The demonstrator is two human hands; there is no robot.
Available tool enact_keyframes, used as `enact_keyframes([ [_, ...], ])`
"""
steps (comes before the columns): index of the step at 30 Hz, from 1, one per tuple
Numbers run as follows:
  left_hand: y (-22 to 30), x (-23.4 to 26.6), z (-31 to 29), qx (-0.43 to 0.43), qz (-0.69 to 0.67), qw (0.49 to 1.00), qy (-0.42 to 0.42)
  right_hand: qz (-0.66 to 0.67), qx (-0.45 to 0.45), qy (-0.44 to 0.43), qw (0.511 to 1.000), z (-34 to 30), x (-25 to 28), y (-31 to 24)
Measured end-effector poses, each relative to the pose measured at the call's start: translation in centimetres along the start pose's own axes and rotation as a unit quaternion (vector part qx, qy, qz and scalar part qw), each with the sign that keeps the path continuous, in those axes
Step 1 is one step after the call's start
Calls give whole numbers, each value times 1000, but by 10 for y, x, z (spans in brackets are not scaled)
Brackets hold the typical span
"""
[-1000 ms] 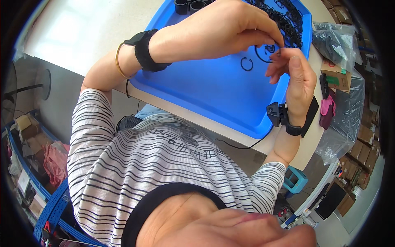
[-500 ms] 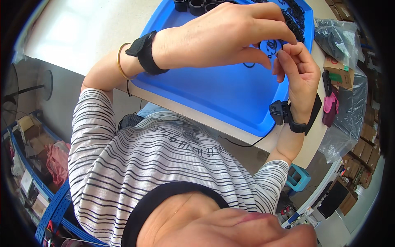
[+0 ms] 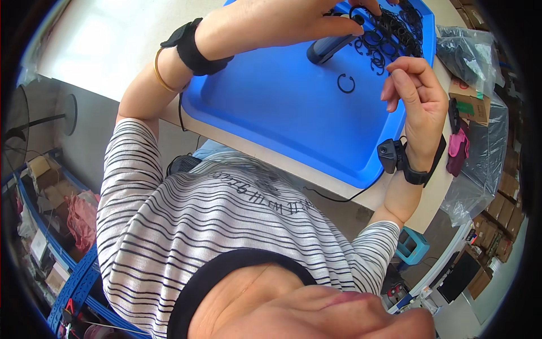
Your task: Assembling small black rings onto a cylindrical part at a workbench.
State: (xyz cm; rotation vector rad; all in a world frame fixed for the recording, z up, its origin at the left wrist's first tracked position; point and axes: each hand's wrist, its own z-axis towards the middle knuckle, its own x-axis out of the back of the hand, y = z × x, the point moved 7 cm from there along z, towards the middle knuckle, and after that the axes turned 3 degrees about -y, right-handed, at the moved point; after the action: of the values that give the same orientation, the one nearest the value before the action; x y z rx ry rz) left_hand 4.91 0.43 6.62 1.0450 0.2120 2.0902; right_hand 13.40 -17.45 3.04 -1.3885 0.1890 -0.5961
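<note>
My left hand [image 3: 299,22] reaches over the far part of a blue tray [image 3: 271,118]. Its thumb and fingertips close around a black open ring [image 3: 351,9] at the upper end of a dark cylinder [image 3: 332,48] that rises from the tray. Part of this hand is cut off by the top edge. Over the tray's right rim is my right hand [image 3: 420,96], with thumb and index finger together and the other fingers curled; anything between them is too small to make out. A single black C-shaped ring [image 3: 346,83] lies between the hands on the tray.
Many black rings [image 3: 392,34] are heaped at the tray's far right. The tray stands on a pale table [image 3: 90,51]. Right of it are a cardboard box [image 3: 471,101], a pink and dark item [image 3: 457,147] and clear plastic sheeting [image 3: 474,175]. Blue shelving [image 3: 73,288] stands at lower left.
My hands were close together over the tray and are now apart. The left has moved up and away to the dark cylinder, uncovering the loose ring; the right stays near the rim.
</note>
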Motion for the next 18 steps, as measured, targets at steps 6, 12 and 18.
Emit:
enact_keyframes([
  [6, -1, -4, -3, 58, -10, 996, -61, -14, -13, -14, 1000, -1, -4, 3],
  [12, -8, -7, -4, 75, 11, 994, -77, -12, -19, -17, 1000, -1, -6, 2],
  [18, -8, -6, -3, 76, 19, 994, -76, -13, -24, -21, 999, 0, -6, 3],
])
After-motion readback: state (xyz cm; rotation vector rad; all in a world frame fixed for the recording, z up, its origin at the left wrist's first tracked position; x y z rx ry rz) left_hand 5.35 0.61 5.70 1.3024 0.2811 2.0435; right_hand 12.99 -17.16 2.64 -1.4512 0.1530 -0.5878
